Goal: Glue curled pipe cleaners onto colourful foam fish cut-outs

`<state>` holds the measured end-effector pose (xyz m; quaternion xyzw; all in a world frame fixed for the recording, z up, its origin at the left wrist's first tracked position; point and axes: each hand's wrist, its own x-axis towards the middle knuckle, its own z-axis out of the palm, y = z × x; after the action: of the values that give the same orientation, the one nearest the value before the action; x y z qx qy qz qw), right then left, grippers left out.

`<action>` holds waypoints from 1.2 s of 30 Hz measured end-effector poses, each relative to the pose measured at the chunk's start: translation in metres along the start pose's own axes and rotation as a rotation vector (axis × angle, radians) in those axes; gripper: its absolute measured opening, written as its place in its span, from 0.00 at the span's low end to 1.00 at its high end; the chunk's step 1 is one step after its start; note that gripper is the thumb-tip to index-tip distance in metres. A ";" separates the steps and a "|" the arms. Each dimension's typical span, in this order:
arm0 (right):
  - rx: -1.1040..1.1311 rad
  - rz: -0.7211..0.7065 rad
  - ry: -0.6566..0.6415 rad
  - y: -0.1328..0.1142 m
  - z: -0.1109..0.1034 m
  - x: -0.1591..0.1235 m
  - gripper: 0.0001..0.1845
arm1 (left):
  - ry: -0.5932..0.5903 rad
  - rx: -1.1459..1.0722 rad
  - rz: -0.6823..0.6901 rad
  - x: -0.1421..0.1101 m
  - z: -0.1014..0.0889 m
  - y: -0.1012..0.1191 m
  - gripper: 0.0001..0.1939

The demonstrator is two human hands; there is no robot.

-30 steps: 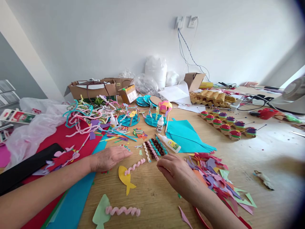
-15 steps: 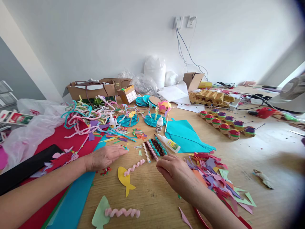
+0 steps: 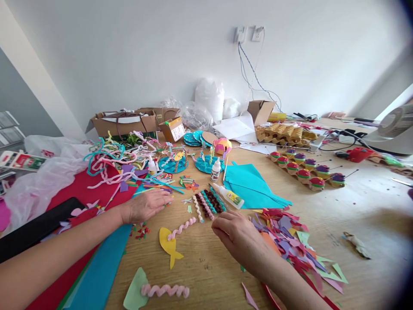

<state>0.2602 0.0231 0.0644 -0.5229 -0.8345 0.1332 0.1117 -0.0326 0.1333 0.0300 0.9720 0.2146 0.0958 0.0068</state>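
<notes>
My left hand (image 3: 146,206) lies palm down over small coloured paper bits, its fingers stretched out. My right hand (image 3: 237,234) is closed, fingers curled and thumb side down at the near end of a row of coiled pipe cleaners (image 3: 209,204) in white, pink, brown and teal; anything in its fingertips is hidden. Between my arms lies a yellow paper fish (image 3: 167,242) with a pink coiled pipe cleaner (image 3: 182,227) at its top. Nearer to me is a pale green paper fish (image 3: 135,289) with another pink coil (image 3: 167,290) across it.
A glue bottle (image 3: 232,197) lies beyond the coils, beside teal felt sheets (image 3: 248,183). Paper scraps (image 3: 287,237) heap at my right forearm. Painted egg-carton pieces (image 3: 303,172) stand farther right. Tangled pipe cleaners (image 3: 109,161) and a black object (image 3: 48,230) are on the left.
My left hand has shifted slightly away from me over the paper bits. My right hand has stayed almost in place, and the paper fish lie as before.
</notes>
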 end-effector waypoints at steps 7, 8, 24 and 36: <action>-0.017 -0.003 0.011 0.002 0.000 0.001 0.13 | -0.005 0.002 -0.023 0.010 0.008 -0.010 0.17; -0.022 -0.004 0.010 0.002 0.000 0.001 0.13 | -0.006 0.002 -0.029 0.009 0.008 -0.011 0.17; -0.123 -0.084 -0.072 -0.022 0.000 0.007 0.08 | 0.052 -0.006 -0.119 -0.036 -0.001 0.052 0.17; -0.310 -0.257 -0.106 -0.034 0.026 0.054 0.08 | 0.114 -0.079 -0.150 -0.057 -0.017 0.096 0.11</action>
<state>0.1997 0.0548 0.0540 -0.4156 -0.9094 0.0151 0.0020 -0.0465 0.0220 0.0418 0.9451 0.2830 0.1586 0.0400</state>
